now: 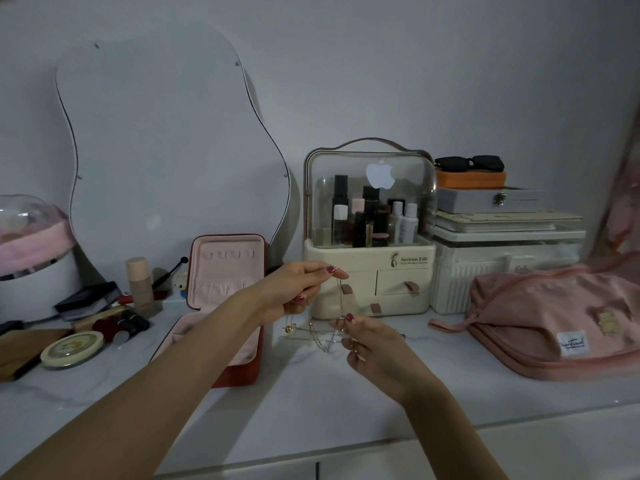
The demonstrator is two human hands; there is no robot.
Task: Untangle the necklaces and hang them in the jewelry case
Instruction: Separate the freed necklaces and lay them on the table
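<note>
A tangle of thin necklaces (pixel 320 336), silver chains with a gold bead, hangs just above the white counter. My left hand (pixel 299 292) pinches one chain between thumb and forefinger and holds it up. Lower and to the right, my right hand (pixel 370 341) grips the chains near the tangle. The jewelry case (pixel 225 299), red outside and pink inside, stands open to the left of my hands. Its lid is upright with a row of small hooks and a pouch. No necklace hangs in it.
A cream cosmetics organiser (pixel 370 233) with a clear dome stands right behind my hands. White boxes (pixel 505 265) and a pink bag (pixel 557 323) fill the right side. A wavy mirror (pixel 166 140), bottles and a round tin (pixel 72 348) crowd the left.
</note>
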